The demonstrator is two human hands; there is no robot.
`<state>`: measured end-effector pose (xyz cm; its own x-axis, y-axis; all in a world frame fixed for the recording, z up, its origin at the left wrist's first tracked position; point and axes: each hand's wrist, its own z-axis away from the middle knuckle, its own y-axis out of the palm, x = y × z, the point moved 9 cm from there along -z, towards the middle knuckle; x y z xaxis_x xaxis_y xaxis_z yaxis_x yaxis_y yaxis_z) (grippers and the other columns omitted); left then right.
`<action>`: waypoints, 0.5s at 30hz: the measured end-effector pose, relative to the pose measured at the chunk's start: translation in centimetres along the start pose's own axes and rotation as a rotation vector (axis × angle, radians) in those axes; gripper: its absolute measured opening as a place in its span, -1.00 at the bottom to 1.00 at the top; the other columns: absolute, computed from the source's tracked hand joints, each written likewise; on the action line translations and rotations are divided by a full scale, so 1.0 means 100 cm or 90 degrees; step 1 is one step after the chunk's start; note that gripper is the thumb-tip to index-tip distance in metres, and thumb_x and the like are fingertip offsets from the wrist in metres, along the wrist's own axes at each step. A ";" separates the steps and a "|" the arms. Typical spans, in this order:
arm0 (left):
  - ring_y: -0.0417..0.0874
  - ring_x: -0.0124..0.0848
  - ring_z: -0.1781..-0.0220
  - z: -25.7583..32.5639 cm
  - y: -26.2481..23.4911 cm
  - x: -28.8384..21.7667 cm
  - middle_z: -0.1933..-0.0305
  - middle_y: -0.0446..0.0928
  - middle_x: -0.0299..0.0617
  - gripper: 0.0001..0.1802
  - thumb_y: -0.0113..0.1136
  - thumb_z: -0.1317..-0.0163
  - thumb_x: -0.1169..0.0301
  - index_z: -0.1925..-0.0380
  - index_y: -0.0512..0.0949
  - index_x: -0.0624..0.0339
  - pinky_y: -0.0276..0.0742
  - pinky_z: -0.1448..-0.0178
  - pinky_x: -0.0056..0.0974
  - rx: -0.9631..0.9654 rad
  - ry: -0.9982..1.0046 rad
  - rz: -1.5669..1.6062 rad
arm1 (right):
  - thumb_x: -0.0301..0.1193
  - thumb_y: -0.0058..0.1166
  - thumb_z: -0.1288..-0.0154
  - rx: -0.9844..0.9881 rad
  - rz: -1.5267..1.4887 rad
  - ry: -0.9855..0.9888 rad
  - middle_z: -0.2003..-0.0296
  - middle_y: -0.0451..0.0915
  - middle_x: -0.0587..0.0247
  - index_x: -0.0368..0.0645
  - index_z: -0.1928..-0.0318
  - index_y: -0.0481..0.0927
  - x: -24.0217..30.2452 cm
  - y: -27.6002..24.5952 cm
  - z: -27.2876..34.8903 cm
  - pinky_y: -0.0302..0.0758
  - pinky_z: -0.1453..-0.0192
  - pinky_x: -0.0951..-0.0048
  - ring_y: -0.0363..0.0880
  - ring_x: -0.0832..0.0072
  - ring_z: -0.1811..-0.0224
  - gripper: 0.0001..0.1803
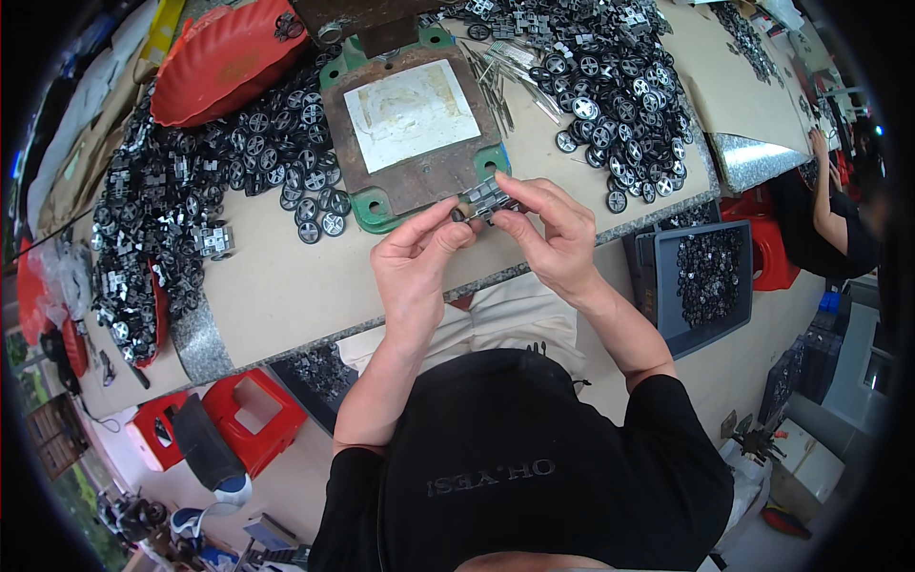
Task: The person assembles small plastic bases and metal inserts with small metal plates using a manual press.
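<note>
- While both hands meet just above the table's near edge, the left hand (415, 262) and right hand (553, 238) pinch one small grey-and-black plastic wheel assembly (484, 200) between fingertips — a narrow, closed grip from either side.
- It sits in the air in front of the rusty brown metal plate with green corner lugs (410, 124).
- Judging by its size, the piece is light and stiff — best held by its ends, as thin parts might snap.
- Heaps of loose black wheels (620, 86) lie right; more (172, 200) lie left beside an orange plastic basin (224, 57).
- A grey bin of parts (705, 276) stands below the table.
</note>
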<state>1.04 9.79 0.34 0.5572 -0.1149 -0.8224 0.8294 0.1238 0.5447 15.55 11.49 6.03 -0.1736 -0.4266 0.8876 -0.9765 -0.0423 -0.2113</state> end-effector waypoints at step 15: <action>0.58 -0.32 0.15 0.004 0.010 0.022 0.16 0.54 -0.09 -0.72 0.01 -0.25 0.47 0.05 0.43 0.31 0.54 0.03 -0.25 0.073 -0.071 0.136 | -0.60 0.17 -0.03 0.116 -0.012 0.160 0.24 0.54 0.23 -0.28 0.10 0.51 -0.002 -0.008 -0.005 0.46 0.28 0.60 0.51 0.61 0.31 -0.66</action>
<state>3.10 9.32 -0.82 0.7159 -0.2066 -0.6670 0.6879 0.0448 0.7245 16.27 12.06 6.25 -0.2043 -0.1890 0.9605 -0.9445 -0.2196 -0.2441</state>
